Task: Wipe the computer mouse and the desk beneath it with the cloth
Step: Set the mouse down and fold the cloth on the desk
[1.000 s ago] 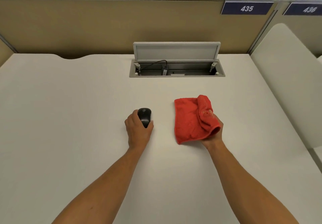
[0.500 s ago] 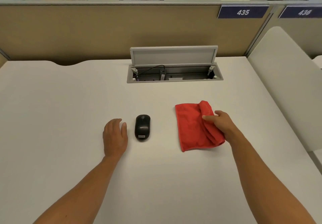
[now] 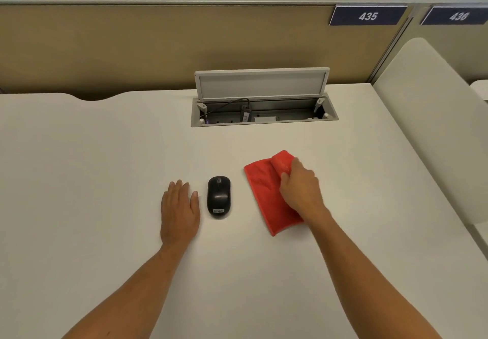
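Mouse (image 3: 219, 196) lies just beside left hand (image 3: 179, 213) fingers (image 3: 194, 198).

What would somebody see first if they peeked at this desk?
The bright red cloth jumps out first, lying right of centre on the pale desk with the right hand pressed on it. Just left of it sits a small black mouse, and the left hand lies flat beside that.
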The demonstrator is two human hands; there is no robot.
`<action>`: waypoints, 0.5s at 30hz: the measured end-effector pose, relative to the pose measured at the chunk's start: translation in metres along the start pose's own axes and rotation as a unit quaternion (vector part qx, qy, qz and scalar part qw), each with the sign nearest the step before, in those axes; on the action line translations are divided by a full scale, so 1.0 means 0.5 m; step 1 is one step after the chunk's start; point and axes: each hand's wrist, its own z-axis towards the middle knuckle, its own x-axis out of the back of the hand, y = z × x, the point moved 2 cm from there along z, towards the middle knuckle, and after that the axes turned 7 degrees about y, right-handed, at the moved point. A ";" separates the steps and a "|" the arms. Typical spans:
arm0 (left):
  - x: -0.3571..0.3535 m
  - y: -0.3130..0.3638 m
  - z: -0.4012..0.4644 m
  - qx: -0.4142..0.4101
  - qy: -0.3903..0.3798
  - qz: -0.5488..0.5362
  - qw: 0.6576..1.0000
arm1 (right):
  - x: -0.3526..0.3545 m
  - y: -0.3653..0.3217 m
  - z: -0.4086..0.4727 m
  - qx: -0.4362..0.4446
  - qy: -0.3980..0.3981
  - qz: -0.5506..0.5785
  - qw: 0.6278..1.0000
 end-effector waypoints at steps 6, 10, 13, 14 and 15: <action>0.003 0.004 0.000 -0.001 -0.016 0.007 1.000 | -0.076 0.034 -0.034 0.024 -0.050 -0.044 0.997; 0.007 0.005 0.000 0.002 -0.019 0.005 1.000 | -0.058 0.062 -0.020 -0.016 0.018 -0.021 0.999; 0.008 0.007 0.000 0.000 -0.020 0.005 1.000 | -0.036 0.082 -0.005 -0.034 0.059 -0.054 0.996; 0.008 0.007 0.000 -0.002 -0.020 0.006 1.000 | -0.030 0.088 0.001 -0.039 0.062 -0.061 0.995; 0.008 0.006 0.000 -0.004 -0.019 0.007 1.000 | -0.026 0.095 0.006 -0.046 0.060 -0.065 0.995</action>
